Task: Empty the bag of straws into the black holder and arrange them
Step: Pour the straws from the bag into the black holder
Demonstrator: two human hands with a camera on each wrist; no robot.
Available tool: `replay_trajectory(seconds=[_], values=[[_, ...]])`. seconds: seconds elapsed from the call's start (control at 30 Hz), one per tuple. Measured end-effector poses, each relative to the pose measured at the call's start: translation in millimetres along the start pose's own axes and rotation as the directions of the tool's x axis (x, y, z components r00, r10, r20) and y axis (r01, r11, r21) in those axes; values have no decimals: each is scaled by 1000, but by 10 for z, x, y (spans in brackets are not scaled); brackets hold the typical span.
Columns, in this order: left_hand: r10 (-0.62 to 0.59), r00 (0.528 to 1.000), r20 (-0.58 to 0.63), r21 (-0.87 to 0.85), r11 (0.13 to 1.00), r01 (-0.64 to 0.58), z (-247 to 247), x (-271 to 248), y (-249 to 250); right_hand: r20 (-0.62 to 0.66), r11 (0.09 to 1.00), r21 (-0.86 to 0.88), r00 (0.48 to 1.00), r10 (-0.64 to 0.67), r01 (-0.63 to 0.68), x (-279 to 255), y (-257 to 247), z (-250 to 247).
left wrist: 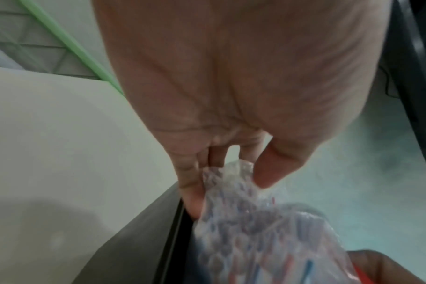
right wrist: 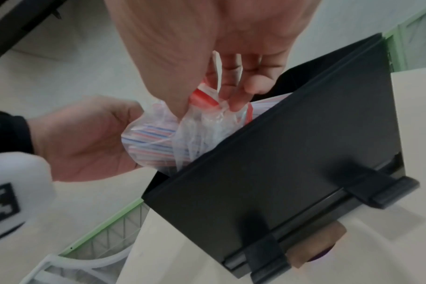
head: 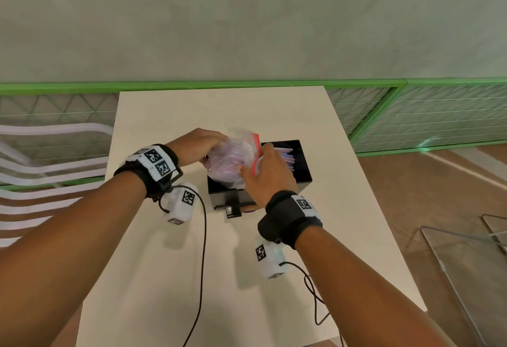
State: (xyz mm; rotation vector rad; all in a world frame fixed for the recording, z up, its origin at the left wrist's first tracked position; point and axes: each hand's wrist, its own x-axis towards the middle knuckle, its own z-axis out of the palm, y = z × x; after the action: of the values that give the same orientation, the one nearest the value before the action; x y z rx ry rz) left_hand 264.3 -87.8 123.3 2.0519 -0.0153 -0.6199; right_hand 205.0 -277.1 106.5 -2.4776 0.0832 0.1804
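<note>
The head view shows a clear bag (head: 229,161) of striped straws (head: 285,157) held over the black holder (head: 299,173); the holder sits on the white table (head: 170,116), nearer its far edge and a little toward its right edge. The left hand (head: 196,145) has its fingers curled round the closed bottom of the bag; the right hand (head: 264,172) pinches the red strip at the open mouth; so neither hand is free. The bag lies on its side with its long way going left to right; its mouth points right, into the holder, and some straws already lie inside. The right hand is nearer the holder's open top; the left hand is out past the holder's left wall. It looks like the next move needs the left end lifted so the straws slide down and out. The holder's near wall (right wrist: 268,153) stands close under the bag and could catch the plastic; a wrist cable (head: 203,237) trails over the table toward the near edge; a small brown roll (right wrist: 314,246) lies by the holder's front.
</note>
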Motion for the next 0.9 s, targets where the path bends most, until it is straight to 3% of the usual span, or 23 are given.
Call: replay_trajectory(seconds=[0.1, 0.27, 0.4, 0.53, 0.63, 0.73, 0.9], values=[[137, 988, -72, 103, 986, -129, -12, -9, -170, 18, 998, 52, 999, 29, -30, 27, -31, 38], [191, 934, -301, 224, 966, -126, 107, 32, -302, 70, 994, 88, 996, 61, -67, -5, -144, 79], [216, 938, -270, 184, 968, -170, 94, -44, -263, 53, 989, -104, 993, 107, -101, 51, -233, 66], [71, 972, -224, -123, 987, -100, 46, -107, -229, 45, 984, -135, 991, 122, -115, 123, -247, 17], [47, 991, -122, -309, 947, -82, -6, -202, -242, 33, 989, -94, 993, 118, -114, 155, -230, -20], [117, 992, -39, -216, 969, -122, 34, -242, -243, 41, 994, -24, 993, 111, -110, 196, -217, -16], [207, 952, -227, 7, 978, -211, 151, -152, -260, 28, 994, 76, 997, 78, -80, 146, -165, 30]])
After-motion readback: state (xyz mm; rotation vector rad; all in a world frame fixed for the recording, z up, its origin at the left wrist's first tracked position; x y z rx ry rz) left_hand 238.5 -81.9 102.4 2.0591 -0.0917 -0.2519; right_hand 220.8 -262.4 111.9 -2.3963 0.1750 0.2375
